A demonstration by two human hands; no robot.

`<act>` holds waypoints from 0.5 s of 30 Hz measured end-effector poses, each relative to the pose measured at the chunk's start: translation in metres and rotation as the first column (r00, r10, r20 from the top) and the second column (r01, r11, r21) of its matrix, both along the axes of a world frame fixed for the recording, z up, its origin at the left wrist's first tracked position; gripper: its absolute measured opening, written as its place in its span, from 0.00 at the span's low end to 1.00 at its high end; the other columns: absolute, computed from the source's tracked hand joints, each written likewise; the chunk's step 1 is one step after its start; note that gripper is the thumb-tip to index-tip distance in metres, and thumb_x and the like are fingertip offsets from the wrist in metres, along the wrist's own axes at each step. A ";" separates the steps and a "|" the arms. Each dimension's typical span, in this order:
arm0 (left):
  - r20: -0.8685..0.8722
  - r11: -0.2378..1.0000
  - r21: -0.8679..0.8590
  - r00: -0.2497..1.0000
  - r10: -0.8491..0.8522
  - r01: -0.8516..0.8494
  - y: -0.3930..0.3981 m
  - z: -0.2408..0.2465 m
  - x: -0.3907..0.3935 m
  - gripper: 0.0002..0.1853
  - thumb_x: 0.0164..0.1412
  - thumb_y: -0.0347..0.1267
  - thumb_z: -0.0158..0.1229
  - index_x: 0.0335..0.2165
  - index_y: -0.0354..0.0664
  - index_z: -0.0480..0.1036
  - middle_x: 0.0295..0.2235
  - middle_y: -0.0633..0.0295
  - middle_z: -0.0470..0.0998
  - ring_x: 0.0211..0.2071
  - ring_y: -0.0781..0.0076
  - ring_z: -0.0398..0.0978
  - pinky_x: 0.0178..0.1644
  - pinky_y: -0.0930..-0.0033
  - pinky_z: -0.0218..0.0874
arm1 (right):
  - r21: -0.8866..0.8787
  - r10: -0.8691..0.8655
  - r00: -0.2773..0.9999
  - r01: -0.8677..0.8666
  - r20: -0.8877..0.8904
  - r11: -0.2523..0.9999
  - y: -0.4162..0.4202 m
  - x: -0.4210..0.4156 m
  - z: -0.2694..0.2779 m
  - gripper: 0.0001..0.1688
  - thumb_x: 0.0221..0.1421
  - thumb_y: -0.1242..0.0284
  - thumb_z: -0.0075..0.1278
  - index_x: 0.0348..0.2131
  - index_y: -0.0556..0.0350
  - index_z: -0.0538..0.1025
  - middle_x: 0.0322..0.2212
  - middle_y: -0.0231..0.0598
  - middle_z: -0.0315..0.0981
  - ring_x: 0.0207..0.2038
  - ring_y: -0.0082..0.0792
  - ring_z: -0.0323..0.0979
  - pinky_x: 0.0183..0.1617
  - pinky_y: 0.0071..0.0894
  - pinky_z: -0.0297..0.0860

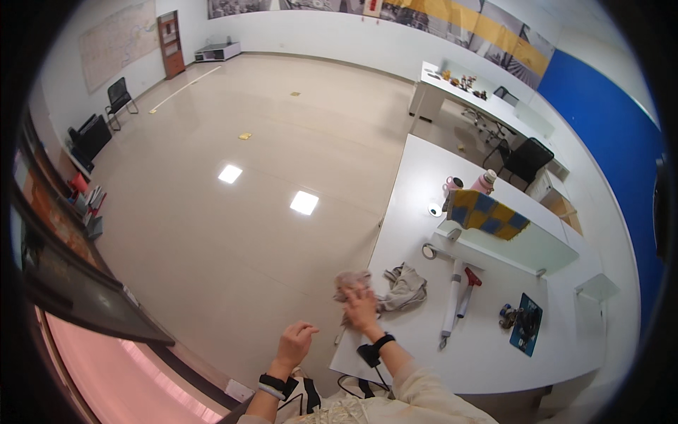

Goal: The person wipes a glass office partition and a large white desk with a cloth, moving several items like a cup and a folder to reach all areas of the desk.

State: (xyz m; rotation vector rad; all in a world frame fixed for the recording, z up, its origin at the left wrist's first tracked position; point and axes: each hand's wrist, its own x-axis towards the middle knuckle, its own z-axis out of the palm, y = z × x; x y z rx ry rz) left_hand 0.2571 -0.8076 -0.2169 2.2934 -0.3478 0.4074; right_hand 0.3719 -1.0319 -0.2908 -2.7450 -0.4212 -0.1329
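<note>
Fingers spread, my right hand [362, 308] presses on a crumpled pinkish-grey cloth [349, 279] at the left edge of the white table [408, 212]. Part of that cloth hangs at the edge, and some of it is hidden under the hand. Just right of it lies a second rumpled grey cloth [407, 290]; whether the two touch is hard to tell. My left hand [295, 344] hovers over the floor beside the table, fingers loosely curled, nothing visible in it. Dark bands with attached devices sit on both wrists.
Right of the cloths lie a white-and-grey long-handled tool [452, 297] and a red-headed squeegee [468, 291]. A glass partition [514, 249] carries a yellow-and-blue checked cloth [487, 214]. Behind it stand a pink mug [452, 183] and a pink bottle [484, 182]. A blue packet [529, 328] lies far right.
</note>
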 end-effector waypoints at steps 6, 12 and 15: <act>-0.083 0.998 -0.065 0.996 -0.010 0.005 0.090 0.003 0.023 0.11 0.50 0.20 0.56 0.33 0.44 0.78 0.31 0.59 0.77 0.33 0.56 0.76 0.37 0.59 0.69 | 0.046 -0.434 0.895 0.432 0.105 0.901 -0.049 -0.029 0.005 0.32 0.52 0.66 0.50 0.57 0.38 0.70 0.57 0.51 0.56 0.57 0.59 0.53 0.62 0.59 0.53; -0.108 0.990 -0.070 0.985 -0.132 0.125 0.116 -0.005 0.068 0.12 0.49 0.20 0.57 0.33 0.45 0.78 0.31 0.60 0.77 0.34 0.56 0.76 0.37 0.59 0.69 | -0.134 -0.795 0.600 0.798 0.090 0.588 -0.030 -0.056 -0.009 0.30 0.50 0.67 0.52 0.55 0.39 0.71 0.57 0.54 0.56 0.56 0.61 0.53 0.62 0.60 0.52; -0.115 0.971 -0.065 0.965 -0.236 0.230 0.116 -0.002 0.104 0.11 0.50 0.19 0.56 0.33 0.44 0.78 0.32 0.59 0.77 0.33 0.56 0.77 0.37 0.60 0.70 | -0.161 -0.665 0.734 0.679 0.137 0.716 -0.010 -0.042 -0.014 0.30 0.50 0.66 0.53 0.54 0.38 0.71 0.57 0.49 0.55 0.56 0.62 0.52 0.60 0.63 0.54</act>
